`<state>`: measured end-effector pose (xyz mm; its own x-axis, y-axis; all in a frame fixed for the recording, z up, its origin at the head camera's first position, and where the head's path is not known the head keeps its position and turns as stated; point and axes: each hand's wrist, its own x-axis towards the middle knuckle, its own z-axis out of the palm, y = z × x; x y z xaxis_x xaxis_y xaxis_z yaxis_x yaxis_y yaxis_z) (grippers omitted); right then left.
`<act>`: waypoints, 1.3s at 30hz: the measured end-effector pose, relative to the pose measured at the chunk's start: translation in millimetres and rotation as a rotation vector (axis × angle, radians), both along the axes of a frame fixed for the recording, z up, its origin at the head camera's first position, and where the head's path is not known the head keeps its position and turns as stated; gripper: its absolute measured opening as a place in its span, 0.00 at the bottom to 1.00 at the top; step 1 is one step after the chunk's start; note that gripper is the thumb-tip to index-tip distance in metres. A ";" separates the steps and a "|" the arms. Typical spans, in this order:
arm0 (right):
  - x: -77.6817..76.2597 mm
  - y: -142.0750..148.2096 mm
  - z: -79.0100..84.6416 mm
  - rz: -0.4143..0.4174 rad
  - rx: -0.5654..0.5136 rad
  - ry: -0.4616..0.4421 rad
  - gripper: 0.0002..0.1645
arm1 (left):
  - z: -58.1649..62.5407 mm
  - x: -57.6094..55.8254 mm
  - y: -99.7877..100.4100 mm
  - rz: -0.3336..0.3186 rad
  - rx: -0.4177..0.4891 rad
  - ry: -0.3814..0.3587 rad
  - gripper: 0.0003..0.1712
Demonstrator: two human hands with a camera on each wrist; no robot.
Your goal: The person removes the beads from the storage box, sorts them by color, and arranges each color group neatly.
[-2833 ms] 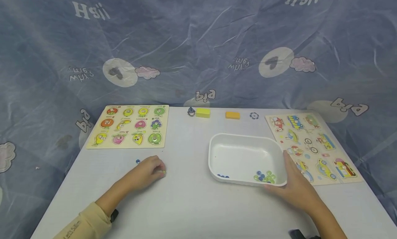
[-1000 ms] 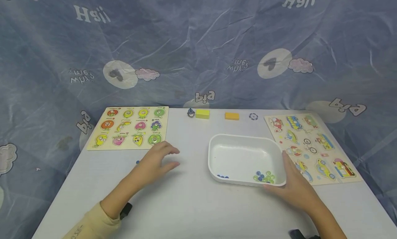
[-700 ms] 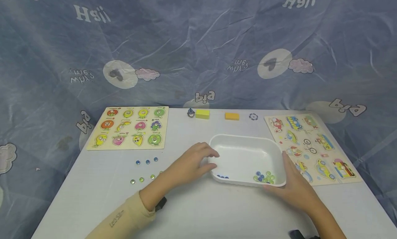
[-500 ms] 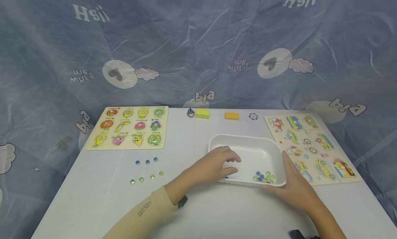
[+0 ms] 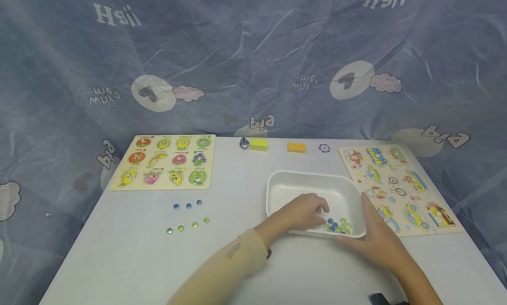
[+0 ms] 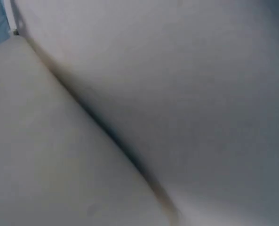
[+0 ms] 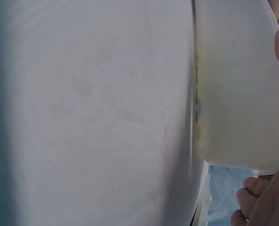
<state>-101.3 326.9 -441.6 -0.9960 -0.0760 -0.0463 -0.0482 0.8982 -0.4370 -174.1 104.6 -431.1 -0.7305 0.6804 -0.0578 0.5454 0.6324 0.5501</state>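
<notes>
A white tray (image 5: 306, 176) stands on the table, its right end gripped by my right hand (image 5: 374, 239), thumb at the front rim. In the right wrist view that hand (image 7: 271, 202) wraps round the tray's pale wall (image 7: 243, 94). My left hand (image 5: 303, 211) reaches over the front rim into the tray, thumb and fingers apart and loosely bent. Its fingertips are right beside a cluster of blue and green glass beads (image 5: 342, 226). Only the sleeve (image 6: 59, 141) fills the left wrist view. On the table, three blue beads (image 5: 188, 206) form a row behind several green beads (image 5: 195, 225).
A fruit puzzle board (image 5: 163, 164) lies at the back left and a vehicle puzzle board (image 5: 400, 190) at the right, close by my right hand. Along the back edge are a small penguin figure (image 5: 244, 143), a yellow block (image 5: 259, 144), an orange block (image 5: 296, 147) and a gear-shaped piece (image 5: 324, 148).
My left hand has let go of a green bead at the end of the front row, then moved right into the tray towards the bead cluster. The right hand stays on the tray.
</notes>
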 end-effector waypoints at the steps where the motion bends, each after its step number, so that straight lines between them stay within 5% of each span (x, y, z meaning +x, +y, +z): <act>1: 0.1 0.0 -0.2 0.001 -0.003 0.001 0.80 | -1.2 -0.6 2.1 0.002 -0.001 -0.016 0.14; 15: -0.9 0.3 -0.4 0.008 -0.004 0.006 0.79 | -7.1 -7.1 6.3 0.051 -0.029 -0.118 0.08; 39: -0.6 1.0 -0.4 0.012 -0.008 -0.005 0.79 | -7.5 -4.4 16.4 0.002 -0.058 -0.190 0.09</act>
<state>-102.0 327.9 -442.0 -0.9948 -0.0880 -0.0508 -0.0564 0.8941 -0.4443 -178.5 121.1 -438.6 -0.7039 0.6706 -0.2341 0.4343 0.6671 0.6053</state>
